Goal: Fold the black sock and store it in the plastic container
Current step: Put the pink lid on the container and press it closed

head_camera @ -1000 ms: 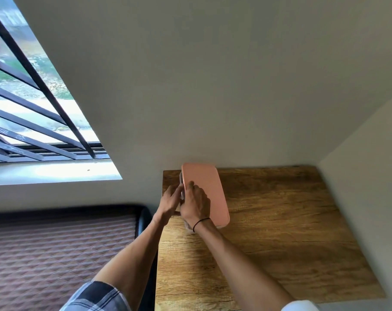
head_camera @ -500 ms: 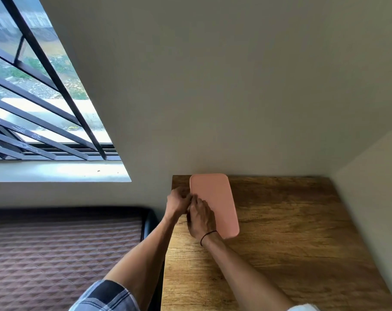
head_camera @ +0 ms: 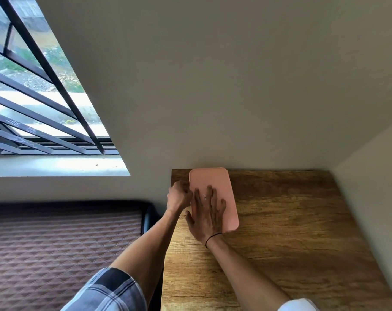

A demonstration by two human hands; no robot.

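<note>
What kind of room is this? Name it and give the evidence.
Probably a bedroom at home. A dark quilted mattress lies beside a wood-grain table pushed into a plain wall corner, under a window with black metal bars. A pink-lidded plastic container sits on the table.

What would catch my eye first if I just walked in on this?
The pink lid of a container at the back left of the wooden table, against the wall. The right hand lies flat on it; the left hand works at its left edge. A barred window fills the upper left.

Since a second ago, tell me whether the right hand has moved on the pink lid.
Yes. The right hand was curled at the pink lid's left edge; now it lies flat, fingers spread, further right across the lid.
</note>
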